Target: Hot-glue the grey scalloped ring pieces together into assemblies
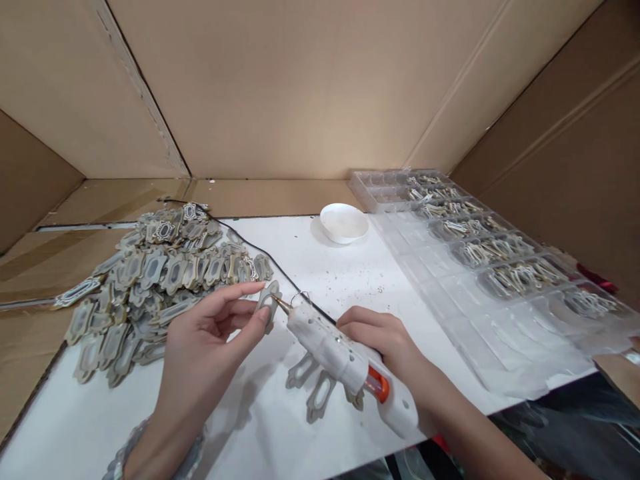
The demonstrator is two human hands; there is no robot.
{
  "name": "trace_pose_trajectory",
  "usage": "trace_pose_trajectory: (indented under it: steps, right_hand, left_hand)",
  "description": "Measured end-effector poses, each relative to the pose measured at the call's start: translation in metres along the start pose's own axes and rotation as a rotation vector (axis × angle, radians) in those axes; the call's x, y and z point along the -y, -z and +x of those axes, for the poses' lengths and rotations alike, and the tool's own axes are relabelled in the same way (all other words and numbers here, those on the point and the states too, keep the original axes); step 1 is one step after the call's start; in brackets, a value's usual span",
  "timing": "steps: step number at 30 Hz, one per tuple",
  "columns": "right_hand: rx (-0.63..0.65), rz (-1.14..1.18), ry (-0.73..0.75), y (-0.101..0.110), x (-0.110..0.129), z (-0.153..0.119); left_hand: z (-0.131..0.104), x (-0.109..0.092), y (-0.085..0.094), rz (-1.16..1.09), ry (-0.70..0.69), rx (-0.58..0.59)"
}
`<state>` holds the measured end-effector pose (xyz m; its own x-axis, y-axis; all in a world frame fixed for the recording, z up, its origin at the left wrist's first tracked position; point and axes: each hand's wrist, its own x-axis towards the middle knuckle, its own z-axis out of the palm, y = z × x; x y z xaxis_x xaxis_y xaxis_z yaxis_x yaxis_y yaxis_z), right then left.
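Observation:
My left hand (pixel 207 333) pinches a small grey frame-shaped piece (pixel 269 301) between thumb and fingers, held upright just above the white board (pixel 300 440). My right hand (pixel 383 337) grips a white glue gun (pixel 345 360) with an orange trigger. Its brass nozzle touches the held piece. Three more grey pieces (pixel 320 393) lie flat on the board under the gun.
A large pile of the same grey pieces (pixel 150 280) covers the board's left side. A black cord (pixel 260 253) runs across it. A white bowl (pixel 344 222) sits at the back. Clear plastic trays (pixel 480 267) with metal ornaments lie at right. Cardboard walls surround everything.

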<state>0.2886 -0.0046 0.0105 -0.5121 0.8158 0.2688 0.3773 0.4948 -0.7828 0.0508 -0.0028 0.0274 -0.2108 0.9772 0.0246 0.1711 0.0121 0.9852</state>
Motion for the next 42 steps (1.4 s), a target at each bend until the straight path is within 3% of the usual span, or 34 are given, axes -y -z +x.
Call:
trace_pose_trajectory:
  steps: [19, 27, 29, 36, 42]
  right_hand:
    - [-0.005, 0.046, -0.032, 0.000, 0.001, -0.002]
    - [0.013, -0.015, -0.096, 0.000, 0.001, 0.000]
    - [-0.008, -0.079, -0.088, 0.002, -0.001, 0.002]
    - [-0.063, -0.137, -0.102, 0.012, -0.003, 0.002]
    - [0.076, 0.056, -0.061, 0.009, -0.003, -0.003]
  left_hand:
    - [-0.003, -0.001, -0.002, 0.106, -0.029, -0.058]
    - [-0.004, 0.005, -0.002, 0.471, -0.393, -0.195]
    - [0.000, 0.006, 0.001, 0.431, -0.361, -0.192]
    - [0.019, 0.010, 0.011, -0.062, -0.017, -0.077]
    - [0.017, 0.008, 0.009, -0.058, -0.024, -0.097]
